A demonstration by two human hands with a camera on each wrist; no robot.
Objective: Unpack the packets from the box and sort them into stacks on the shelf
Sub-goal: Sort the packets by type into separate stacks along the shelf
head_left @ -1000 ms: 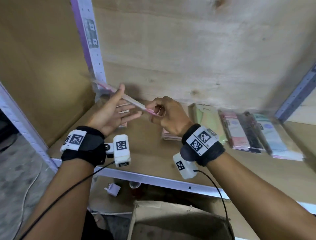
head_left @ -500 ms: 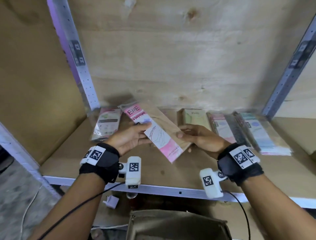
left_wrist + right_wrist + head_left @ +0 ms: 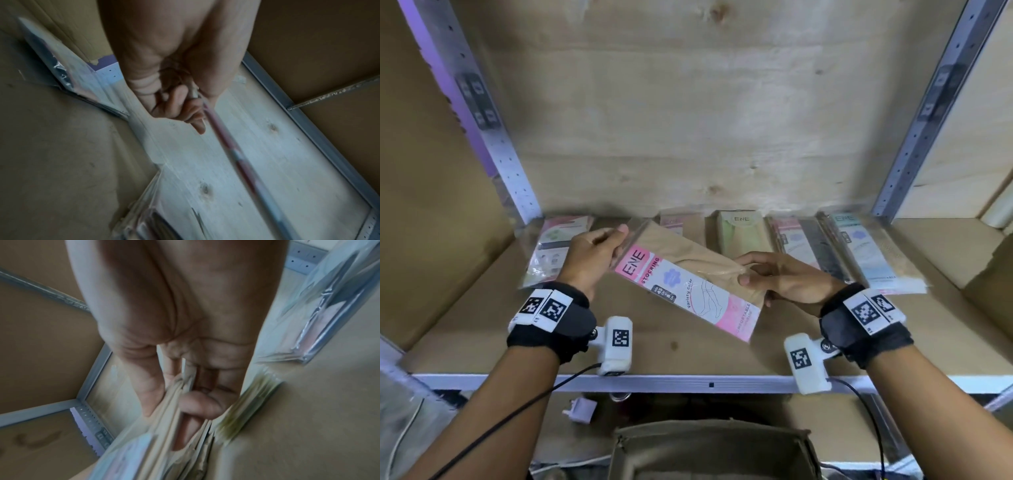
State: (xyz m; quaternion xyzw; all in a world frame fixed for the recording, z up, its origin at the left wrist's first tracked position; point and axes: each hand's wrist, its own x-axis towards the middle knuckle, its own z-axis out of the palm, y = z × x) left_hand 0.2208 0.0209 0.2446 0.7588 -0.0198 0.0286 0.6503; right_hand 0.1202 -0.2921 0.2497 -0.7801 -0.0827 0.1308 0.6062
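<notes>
1 open cardboard box (image 3: 717, 452) nearest, below the shelf's front edge (image 3: 688, 383). Above mid-shelf, 1 pink ENE stocking packet (image 3: 688, 286) held aloft between 2 hands: left hand (image 3: 592, 255) pinching its far-left corner, right hand (image 3: 784, 279) gripping its right edge. Along the back edge, 5 stacks of packets (image 3: 739, 231). Plywood wall (image 3: 688, 120) behind, 2 perforated metal uprights (image 3: 928, 113) at the back corners
</notes>
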